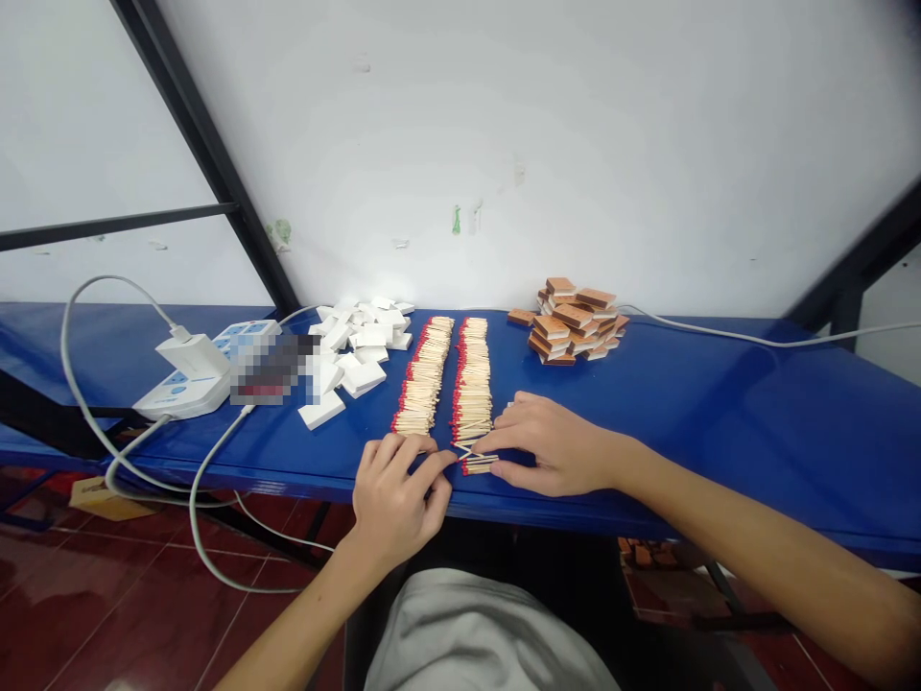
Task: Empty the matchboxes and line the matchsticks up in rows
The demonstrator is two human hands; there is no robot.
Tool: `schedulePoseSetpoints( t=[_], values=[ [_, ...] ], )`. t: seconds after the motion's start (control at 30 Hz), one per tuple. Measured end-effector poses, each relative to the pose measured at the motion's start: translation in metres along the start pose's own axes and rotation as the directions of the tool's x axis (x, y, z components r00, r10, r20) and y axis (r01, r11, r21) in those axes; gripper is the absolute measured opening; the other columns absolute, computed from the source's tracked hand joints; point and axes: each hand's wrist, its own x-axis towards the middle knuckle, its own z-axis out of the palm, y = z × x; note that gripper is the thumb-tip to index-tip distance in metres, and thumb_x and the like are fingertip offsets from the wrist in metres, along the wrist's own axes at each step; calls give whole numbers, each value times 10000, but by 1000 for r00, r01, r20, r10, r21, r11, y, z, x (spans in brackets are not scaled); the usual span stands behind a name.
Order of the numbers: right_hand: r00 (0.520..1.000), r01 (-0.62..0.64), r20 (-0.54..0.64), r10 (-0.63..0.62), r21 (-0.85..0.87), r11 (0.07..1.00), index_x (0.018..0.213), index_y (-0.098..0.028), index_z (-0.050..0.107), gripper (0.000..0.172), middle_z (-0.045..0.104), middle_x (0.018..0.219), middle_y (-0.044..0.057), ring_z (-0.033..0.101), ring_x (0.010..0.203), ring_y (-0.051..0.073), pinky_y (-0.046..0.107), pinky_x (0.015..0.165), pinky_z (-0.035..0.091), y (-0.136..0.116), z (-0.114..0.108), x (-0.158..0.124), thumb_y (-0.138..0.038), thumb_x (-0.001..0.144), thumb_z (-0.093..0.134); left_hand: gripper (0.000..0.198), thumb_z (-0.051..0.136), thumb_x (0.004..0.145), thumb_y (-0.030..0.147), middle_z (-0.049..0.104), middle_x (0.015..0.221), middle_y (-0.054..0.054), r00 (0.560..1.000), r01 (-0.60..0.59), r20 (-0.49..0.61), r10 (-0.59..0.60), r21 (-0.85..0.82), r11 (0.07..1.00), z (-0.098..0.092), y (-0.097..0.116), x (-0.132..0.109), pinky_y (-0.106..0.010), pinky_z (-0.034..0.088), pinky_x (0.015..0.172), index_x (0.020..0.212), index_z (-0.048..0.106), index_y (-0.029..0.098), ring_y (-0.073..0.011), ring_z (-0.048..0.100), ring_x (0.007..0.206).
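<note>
Two long rows of red-headed matchsticks lie on the blue table, a left row [426,369] and a right row [473,369], with their heads toward the left. At the near end of the right row, a few loose matchsticks [480,464] lie, some crossed at an angle. My right hand [539,443] has its index finger and thumb on these matchsticks from the right. My left hand [398,489] rests at the table's near edge, below the left row, its fingers bent and apart. Its index fingertip reaches the match heads of the right row.
White small boxes [364,345] are heaped at the left. Brown-and-white matchbox pieces [576,321] are stacked back right. A power strip [248,336] with a white charger [193,353] and looping cables stands far left, beside a blurred item. A black metal frame [208,144] rises behind.
</note>
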Motion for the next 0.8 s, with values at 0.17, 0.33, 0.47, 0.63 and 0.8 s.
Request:
schedulePoseSetpoints(
  t=[0.17,0.33,0.47,0.63,0.8],
  values=[
    [1000,-21,-6,21,-5,1000,1087,-195,714,254,732,857,34,599,766,167,325,766,292,-1,0,0,-311,968,522,256,572,869,110,693,896,-35,998,-51,30,52,-25,998,-1,-3,0,-353,325,699,983,751,252,-209,517,818],
    [1000,-26,-11,25,-22,999,1020,-180,718,231,734,866,32,603,769,164,324,761,297,0,2,2,-277,968,514,247,567,873,111,695,895,-35,998,-51,32,51,-26,998,-2,-3,1,-354,328,701,954,755,249,-208,517,818],
    [1000,-14,-15,14,-29,999,982,-191,715,235,736,859,22,601,766,159,325,762,299,2,5,2,-257,980,490,257,564,859,97,699,893,-38,999,-37,23,38,-21,999,-1,-2,1,-356,332,698,956,756,237,-212,522,820],
    [1000,-15,-21,15,-33,999,975,-184,708,213,742,880,20,605,770,153,323,757,297,3,6,2,-251,978,506,269,559,855,101,705,913,-41,999,-28,29,28,1,1000,0,-2,0,-363,339,702,985,753,234,-216,528,823],
    [998,-33,-58,29,-69,997,904,-182,702,192,740,843,12,593,731,141,317,735,287,4,8,4,-238,969,531,288,559,852,105,707,960,-52,999,-10,40,9,19,1000,1,-2,0,-373,352,716,1043,742,217,-226,541,851]
  ],
)
